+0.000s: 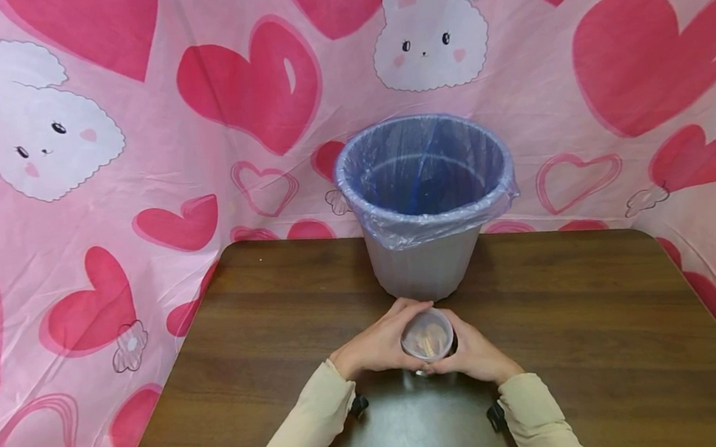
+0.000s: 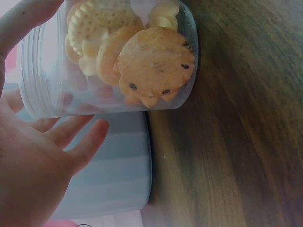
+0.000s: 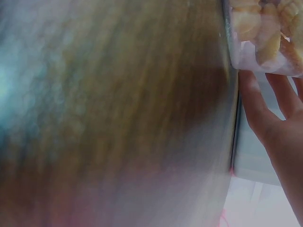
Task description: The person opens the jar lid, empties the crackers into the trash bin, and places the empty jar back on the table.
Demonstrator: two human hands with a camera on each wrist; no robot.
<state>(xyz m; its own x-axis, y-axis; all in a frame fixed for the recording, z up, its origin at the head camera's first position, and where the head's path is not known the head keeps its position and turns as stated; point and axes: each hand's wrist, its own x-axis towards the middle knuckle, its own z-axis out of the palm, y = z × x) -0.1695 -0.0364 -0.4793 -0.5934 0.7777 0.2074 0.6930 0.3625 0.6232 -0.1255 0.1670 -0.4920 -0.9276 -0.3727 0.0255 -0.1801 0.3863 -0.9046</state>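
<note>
A clear plastic jar (image 1: 427, 336) stands on the table between my two hands, just in front of the bin. Cookies (image 2: 156, 61) show through its wall in the left wrist view, some round and pale, one with dark bits. My left hand (image 1: 382, 341) grips the jar's left side, thumb and fingers round its upper part. From the right, my right hand (image 1: 478, 354) holds it too, and the thumbs come close together at the near side. In the right wrist view, fingers (image 3: 255, 101) reach behind the jar's wall. Whether a lid covers the top I cannot tell.
A grey bin (image 1: 426, 263) lined with a bluish plastic bag (image 1: 399, 229) stands at the back of the brown wooden table (image 1: 614, 341). Pink cloth (image 1: 342, 91) with hearts and rabbits hangs behind and at both sides.
</note>
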